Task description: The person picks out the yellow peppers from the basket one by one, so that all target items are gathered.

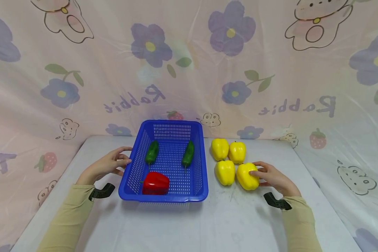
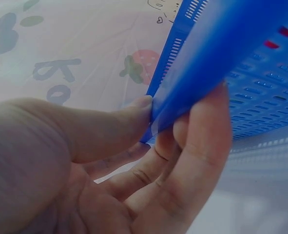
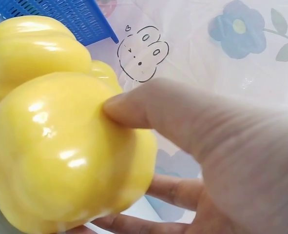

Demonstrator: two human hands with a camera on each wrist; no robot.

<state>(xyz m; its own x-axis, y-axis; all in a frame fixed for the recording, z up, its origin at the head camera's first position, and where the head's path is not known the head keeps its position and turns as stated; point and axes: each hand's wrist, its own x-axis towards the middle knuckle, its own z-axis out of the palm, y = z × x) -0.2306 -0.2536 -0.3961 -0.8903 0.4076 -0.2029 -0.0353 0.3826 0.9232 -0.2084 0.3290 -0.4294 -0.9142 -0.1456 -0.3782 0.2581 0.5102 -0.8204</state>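
Observation:
A blue plastic basket [image 1: 163, 198] stands on the white table. At its left side, my left hand [image 1: 108, 162] pinches the rim, thumb on the outside and fingers beneath, as the left wrist view shows. Inside the basket lie a red bell pepper [image 1: 156, 183] and two green chili peppers, one on the left [image 1: 152, 153] and one on the right [image 1: 188, 154]. To the right of the basket, my right hand [image 1: 275, 178] grips a yellow bell pepper [image 3: 61, 151], its thumb on top and fingers round the far side.
Three more yellow bell peppers sit close together between the basket and my right hand: one at the back left [image 1: 219, 149], one at the back right [image 1: 237, 152] and one in front [image 1: 225, 173]. A patterned curtain [image 1: 189, 80] hangs behind the table [image 1: 220, 224].

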